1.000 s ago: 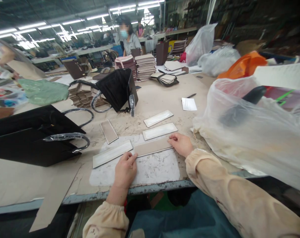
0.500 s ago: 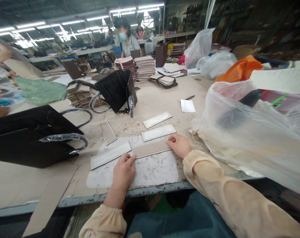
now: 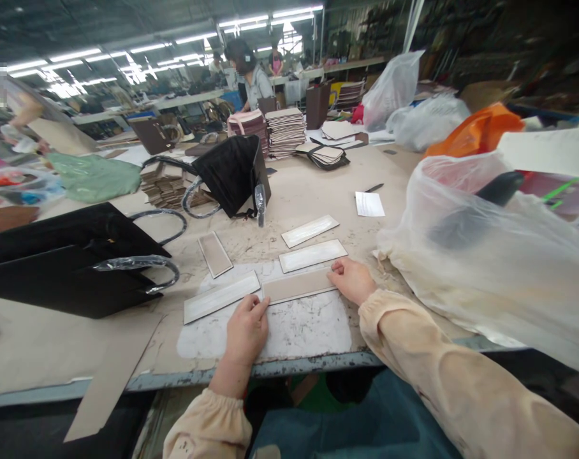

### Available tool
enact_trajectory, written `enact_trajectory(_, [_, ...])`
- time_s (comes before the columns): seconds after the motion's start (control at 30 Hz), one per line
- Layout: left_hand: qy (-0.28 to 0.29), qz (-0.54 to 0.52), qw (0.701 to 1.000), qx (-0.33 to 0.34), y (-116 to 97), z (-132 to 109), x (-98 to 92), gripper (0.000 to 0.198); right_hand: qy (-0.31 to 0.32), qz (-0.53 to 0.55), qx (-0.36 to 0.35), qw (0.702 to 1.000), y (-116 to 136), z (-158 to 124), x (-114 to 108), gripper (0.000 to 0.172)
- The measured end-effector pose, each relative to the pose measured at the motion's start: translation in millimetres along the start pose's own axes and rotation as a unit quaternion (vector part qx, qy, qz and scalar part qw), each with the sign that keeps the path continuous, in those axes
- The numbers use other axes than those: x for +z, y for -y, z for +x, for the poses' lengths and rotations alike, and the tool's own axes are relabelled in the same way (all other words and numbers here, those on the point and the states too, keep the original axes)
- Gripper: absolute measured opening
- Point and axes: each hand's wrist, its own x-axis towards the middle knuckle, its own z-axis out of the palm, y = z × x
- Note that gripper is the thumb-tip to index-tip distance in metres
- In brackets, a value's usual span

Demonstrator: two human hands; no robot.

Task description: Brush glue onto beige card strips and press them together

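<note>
A flat beige strip (image 3: 296, 285) with a pale border lies on the white paper patch (image 3: 313, 322) near the table's front. My right hand (image 3: 354, 279) is closed in a pinch at its right end. At the strip's lower left corner, my left hand (image 3: 247, 324) grips the edge between thumb and fingers. To the left lies a white-coated strip (image 3: 222, 297), close to my left fingertips. Two more white-coated strips, a near one (image 3: 313, 255) and a far one (image 3: 310, 231), lie behind the beige strip. A shorter beige piece (image 3: 215, 254) rests farther left.
A black handbag (image 3: 69, 261) lies at left, another black bag (image 3: 232, 172) stands behind. A large plastic bag (image 3: 461, 255) bulges at right. A white note (image 3: 370, 204) lies beside a pen. Stacked panels (image 3: 286, 132) stand farther back. A co-worker (image 3: 256, 80) is beyond the table.
The whole view has shifted slightly, so the table things appear farther right. Both hands stay at the beige strip's ends. The co-worker at the back has turned their head.
</note>
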Motion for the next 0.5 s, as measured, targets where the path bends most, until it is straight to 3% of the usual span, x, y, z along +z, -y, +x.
enact_trajectory(0.5, [0.02, -0.003, 1.0, 0.001, -2.8, -1.5, -3.0, 0.032, 0.027, -0.048, -0.009, 0.998, 3.1, 0.3, -4.5, 0.023])
